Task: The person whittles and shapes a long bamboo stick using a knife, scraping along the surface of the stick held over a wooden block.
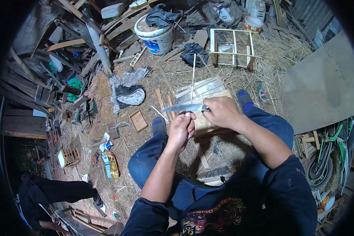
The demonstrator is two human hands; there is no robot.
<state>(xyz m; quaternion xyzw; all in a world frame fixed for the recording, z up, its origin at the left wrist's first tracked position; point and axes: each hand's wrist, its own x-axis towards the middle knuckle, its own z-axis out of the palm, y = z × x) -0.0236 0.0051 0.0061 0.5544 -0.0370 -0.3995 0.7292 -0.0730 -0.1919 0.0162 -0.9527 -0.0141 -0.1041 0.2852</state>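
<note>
My right hand (223, 111) is closed on the handle of a knife (181, 108), whose long blade lies sideways across a thin pale stick (193, 74). My left hand (181, 129) grips the lower end of that stick just under the blade, thumb near the metal; the stick points away from me. Below and behind both hands, wooden boards (200, 85) lie on the straw-strewn floor between my feet. Loose strips of wood (160, 98) lie to their left.
A small slatted wooden frame (234, 47) and a white bucket (153, 41) stand ahead. A small wooden box (138, 121) and a plastic bottle (110, 165) lie left. A large panel (322, 82) and a bicycle (322, 161) are right. Another person's dark-clothed leg (67, 188) shows lower left.
</note>
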